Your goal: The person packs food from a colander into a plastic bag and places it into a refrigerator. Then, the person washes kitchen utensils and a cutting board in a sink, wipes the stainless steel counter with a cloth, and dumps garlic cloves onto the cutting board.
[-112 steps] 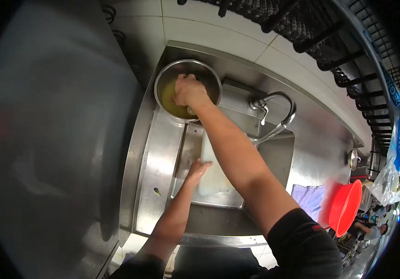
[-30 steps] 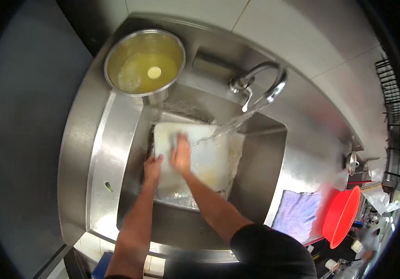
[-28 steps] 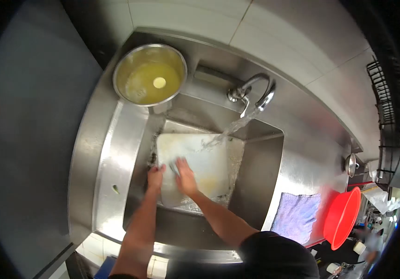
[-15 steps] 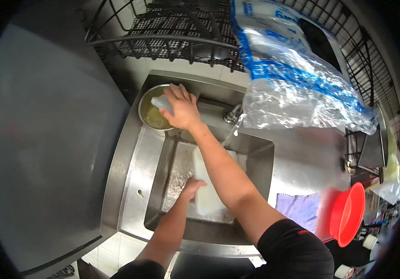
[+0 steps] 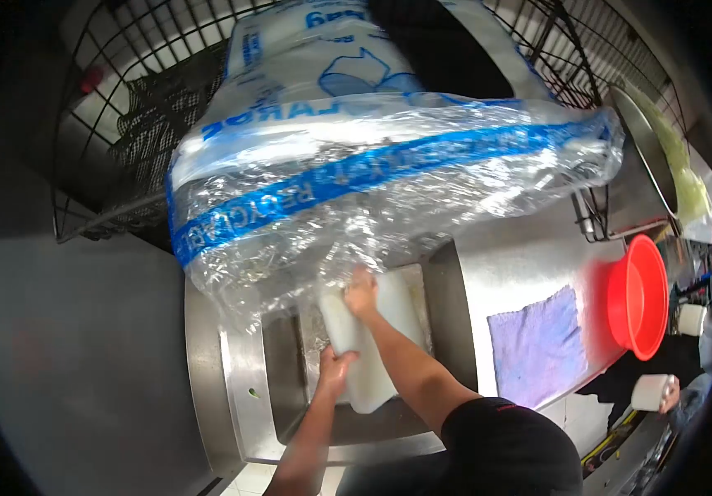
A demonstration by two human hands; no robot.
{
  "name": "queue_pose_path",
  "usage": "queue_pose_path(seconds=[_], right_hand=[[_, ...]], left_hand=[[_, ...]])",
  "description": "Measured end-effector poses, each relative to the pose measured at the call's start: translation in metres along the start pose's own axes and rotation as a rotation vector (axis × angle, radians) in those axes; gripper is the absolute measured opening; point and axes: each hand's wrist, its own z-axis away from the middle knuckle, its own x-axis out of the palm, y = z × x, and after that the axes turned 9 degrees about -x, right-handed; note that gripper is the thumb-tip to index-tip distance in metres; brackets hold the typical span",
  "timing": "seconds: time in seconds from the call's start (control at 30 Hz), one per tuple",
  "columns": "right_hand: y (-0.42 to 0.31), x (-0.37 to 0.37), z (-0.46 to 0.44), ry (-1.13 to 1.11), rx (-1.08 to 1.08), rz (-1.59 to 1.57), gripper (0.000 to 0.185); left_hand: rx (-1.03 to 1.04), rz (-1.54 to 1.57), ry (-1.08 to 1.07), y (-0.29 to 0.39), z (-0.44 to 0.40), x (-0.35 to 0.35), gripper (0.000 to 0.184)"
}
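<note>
A white board (image 5: 382, 364) stands tilted inside the steel sink (image 5: 453, 331). My left hand (image 5: 335, 370) grips the board's near left edge, thumb over its face. Higher up, my right hand (image 5: 362, 295) is on the board's upper part, its fingers curled and blurred; whatever it holds is too unclear to make out. A clear plastic bag with blue print (image 5: 389, 165) hangs across the upper view and hides the faucet and the steel pot.
A wire rack (image 5: 116, 99) surrounds the bag. Right of the sink lie a purple cloth (image 5: 538, 347) and a red basin (image 5: 639, 298). A small green scrap (image 5: 253, 393) rests on the left ledge. At far right, another person's hand (image 5: 670, 395) is beside a white container (image 5: 650, 392).
My right hand has come down from the pot to the board. The view has shifted, so the hanging bag covers more of it. My left hand remains on the board's edge.
</note>
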Motion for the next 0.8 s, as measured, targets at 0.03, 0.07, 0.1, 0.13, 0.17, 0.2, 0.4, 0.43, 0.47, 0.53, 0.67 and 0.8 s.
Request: queue_pose_path(seconds=[0.03, 0.07, 0.1, 0.13, 0.17, 0.2, 0.4, 0.43, 0.47, 0.53, 0.67, 0.8], right_hand=[[-0.026, 0.001, 0.020, 0.032, -0.089, -0.090, 0.060], [-0.041, -0.004, 0.034, 0.070, -0.181, -0.177, 0.060], [-0.043, -0.013, 0.045, 0.085, -0.170, -0.177, 0.060], [-0.044, -0.021, 0.054, 0.018, -0.220, -0.199, 0.062], [-0.039, -0.024, 0.059, -0.051, -0.270, -0.222, 0.064], [-0.027, -0.032, 0.063, -0.043, -0.260, -0.222, 0.064], [0.081, -0.097, 0.056, -0.231, 0.313, -0.538, 0.076], [0.095, -0.103, 0.053, -0.400, 0.254, -0.855, 0.070], [0.085, -0.121, 0.062, -0.397, 0.252, -0.847, 0.070], [0.062, -0.156, 0.091, -0.211, 0.137, -0.985, 0.054], [0.066, -0.194, 0.118, 0.101, 0.079, -1.014, 0.037], [0.067, -0.215, 0.141, 0.310, 0.071, -0.924, 0.036]], left_hand=[[-0.008, 0.047, 0.055, 0.000, -0.001, -0.003, 0.039], [-0.011, 0.093, 0.106, 0.004, -0.001, -0.005, 0.039], [0.041, 0.170, 0.032, 0.009, 0.006, -0.005, 0.036], [0.041, 0.160, 0.019, 0.011, 0.015, -0.007, 0.036], [0.111, 0.203, 0.084, 0.009, 0.026, -0.012, 0.035], [0.179, 0.249, 0.150, 0.004, 0.039, -0.019, 0.035], [0.174, 0.507, 0.035, -0.028, 0.092, -0.120, 0.057], [0.230, 0.597, -0.053, -0.026, 0.095, -0.124, 0.061], [0.232, 0.603, -0.059, -0.024, 0.090, -0.128, 0.061], [0.160, 0.490, -0.006, -0.015, 0.071, -0.131, 0.064], [0.032, 0.093, -0.020, 0.048, 0.028, -0.097, 0.059], [0.113, 0.012, -0.092, 0.062, -0.048, -0.071, 0.050]])
